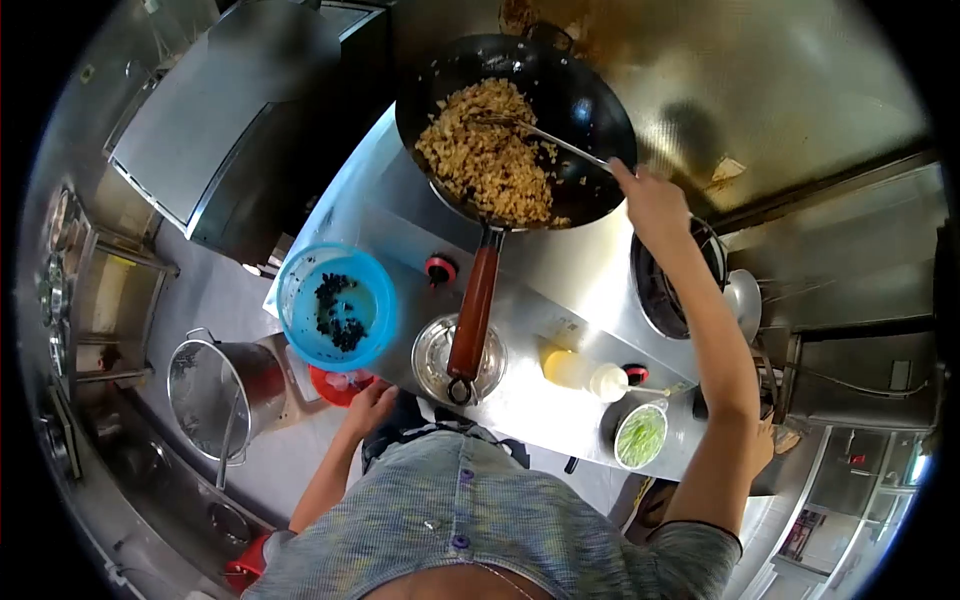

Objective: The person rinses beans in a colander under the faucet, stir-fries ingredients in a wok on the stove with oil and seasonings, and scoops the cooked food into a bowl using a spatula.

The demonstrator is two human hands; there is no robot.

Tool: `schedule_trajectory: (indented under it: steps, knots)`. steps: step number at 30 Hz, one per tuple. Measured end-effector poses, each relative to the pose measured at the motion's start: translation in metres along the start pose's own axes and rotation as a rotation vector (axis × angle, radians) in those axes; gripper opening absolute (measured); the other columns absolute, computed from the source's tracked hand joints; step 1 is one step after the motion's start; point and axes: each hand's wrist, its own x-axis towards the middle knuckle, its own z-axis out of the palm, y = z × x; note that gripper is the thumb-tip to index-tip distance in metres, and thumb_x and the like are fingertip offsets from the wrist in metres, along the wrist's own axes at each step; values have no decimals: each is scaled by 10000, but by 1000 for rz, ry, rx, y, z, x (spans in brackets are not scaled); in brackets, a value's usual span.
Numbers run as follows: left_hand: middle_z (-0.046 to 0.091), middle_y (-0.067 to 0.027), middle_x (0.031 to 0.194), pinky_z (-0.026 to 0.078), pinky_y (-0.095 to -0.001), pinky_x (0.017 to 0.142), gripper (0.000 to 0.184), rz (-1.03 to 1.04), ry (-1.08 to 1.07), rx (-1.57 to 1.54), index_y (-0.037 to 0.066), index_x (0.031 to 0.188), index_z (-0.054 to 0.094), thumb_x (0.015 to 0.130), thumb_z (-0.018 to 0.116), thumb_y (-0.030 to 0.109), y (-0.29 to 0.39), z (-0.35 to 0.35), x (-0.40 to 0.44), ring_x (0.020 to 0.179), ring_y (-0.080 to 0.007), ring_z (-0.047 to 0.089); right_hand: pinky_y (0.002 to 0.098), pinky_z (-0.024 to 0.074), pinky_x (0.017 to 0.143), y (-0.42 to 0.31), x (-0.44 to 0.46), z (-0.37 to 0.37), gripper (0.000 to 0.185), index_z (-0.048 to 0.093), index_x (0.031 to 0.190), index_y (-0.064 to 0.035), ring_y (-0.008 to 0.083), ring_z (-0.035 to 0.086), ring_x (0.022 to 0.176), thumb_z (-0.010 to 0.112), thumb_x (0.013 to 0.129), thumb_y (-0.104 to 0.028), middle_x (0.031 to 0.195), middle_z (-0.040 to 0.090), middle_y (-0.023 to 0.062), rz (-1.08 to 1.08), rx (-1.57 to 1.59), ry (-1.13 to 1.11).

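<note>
My right hand (655, 205) grips the end of a long metal spoon (570, 148), whose head rests in the fried rice (490, 150). The rice fills the left part of a large black wok (590, 110). Toward me points the wok's wooden handle (474, 310), with neither hand on it. Low at my left side, my left hand (370, 408) is beside a red bowl (335, 385), its fingers bent; I cannot make out whether they hold anything. A blue basin (290, 300) with dark pieces in liquid sits above that bowl.
A steel bowl (425, 370) lies under the wok handle. Right of it are a squeeze bottle (585, 375) and a cup of chopped greens (640, 437). A tall pot (180, 385) stands at left. Part of another person's arm (763, 447) shows at right.
</note>
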Motion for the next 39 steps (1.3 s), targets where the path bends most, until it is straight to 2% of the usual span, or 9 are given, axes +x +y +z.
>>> schedule_trajectory:
  steps: [6,8,10,20,24,27,33,36,39]
  knots:
    - [554,-103,1033,468,-302,682,495,-74,-106,-761,56,1224,351,833,556,281,8,54,32,780,-177,562,310,461,446,5,-105,-11,400,462,1195,-179,232,566,643,541,803,-170,763,541,71,207,53,149]
    - [548,-87,1038,445,-285,758,491,267,44,-451,55,1231,365,817,566,226,-19,80,57,874,-165,530,310,457,440,9,-119,29,390,478,1187,-171,229,559,629,546,803,-170,741,541,61,138,39,161]
    - [544,-76,1053,417,-278,816,480,207,43,-437,60,1238,377,801,547,161,-28,87,67,928,-168,505,333,456,456,7,-123,22,349,512,1168,-159,234,562,619,537,820,-165,710,544,67,141,33,136]
    - [552,-39,945,469,-295,664,288,-124,-8,-966,66,1076,482,827,491,211,12,67,3,801,-145,547,308,460,485,42,-125,23,361,492,1176,-126,246,597,594,543,822,-176,791,606,110,196,333,255]
    - [564,-54,1000,461,-285,740,358,-128,104,-1110,38,1109,473,863,481,298,66,53,-26,868,-144,558,309,434,551,78,-101,-21,423,457,1144,49,166,509,593,562,805,-179,713,559,62,507,1156,-324]
    - [554,-72,1076,447,-349,854,422,-112,132,-1309,63,1185,427,860,501,321,55,33,-39,950,-184,560,297,413,621,130,-69,-5,322,511,1000,36,157,503,696,585,750,-153,749,535,79,224,827,-142]
    - [557,-77,1073,451,-340,843,390,147,219,-1297,36,1155,455,830,548,230,10,-36,-33,934,-195,567,252,312,327,122,18,-137,239,572,893,-25,102,420,373,611,689,-141,504,480,50,189,568,-762]
    - [557,-91,1071,445,-342,851,421,269,230,-1295,7,1158,450,818,558,231,29,-83,-44,954,-203,562,257,338,334,85,63,-182,209,619,856,-29,110,463,389,625,689,-155,527,535,75,138,298,-1167]
    - [568,-96,1037,454,-333,835,410,297,390,-1263,4,1154,456,783,566,141,46,-121,-30,953,-195,561,275,359,346,52,106,-151,201,627,801,-7,123,469,368,621,719,-191,512,542,70,-155,304,-1139]
